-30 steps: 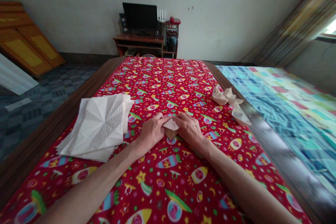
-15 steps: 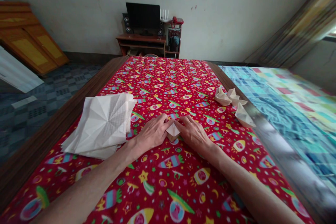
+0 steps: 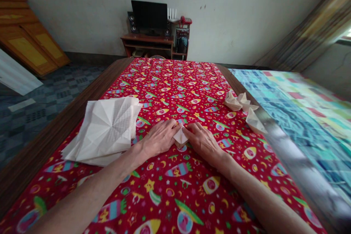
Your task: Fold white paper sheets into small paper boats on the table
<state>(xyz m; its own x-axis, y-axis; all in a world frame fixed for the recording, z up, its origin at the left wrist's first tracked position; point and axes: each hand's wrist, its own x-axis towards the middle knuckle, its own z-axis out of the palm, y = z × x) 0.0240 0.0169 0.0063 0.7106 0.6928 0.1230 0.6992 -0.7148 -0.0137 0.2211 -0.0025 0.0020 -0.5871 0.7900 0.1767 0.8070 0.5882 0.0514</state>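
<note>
Between my two hands a small piece of folded paper (image 3: 180, 136) lies on the red patterned cloth (image 3: 175, 190), with a pale pointed flap facing me. My left hand (image 3: 162, 135) grips its left side, the thumb at the top of the flap. On the opposite side my right hand (image 3: 201, 137) closes on the paper, its thumb near the other one. The fingers of both hands hide the far part of the fold. To the left rests a stack of creased white paper sheets (image 3: 109, 128).
Several folded paper shapes (image 3: 241, 102) sit near the table's right edge (image 3: 274, 131). Beyond that edge lies a bed with a checked blue cover (image 3: 276, 106). A desk with a monitor (image 3: 149, 15) stands by the far wall, and a wooden cabinet (image 3: 35, 40) is at the left.
The pale flap has come down toward me and now covers more of the brown layer beneath. Both thumbs have moved in over it. The view has shifted slightly.
</note>
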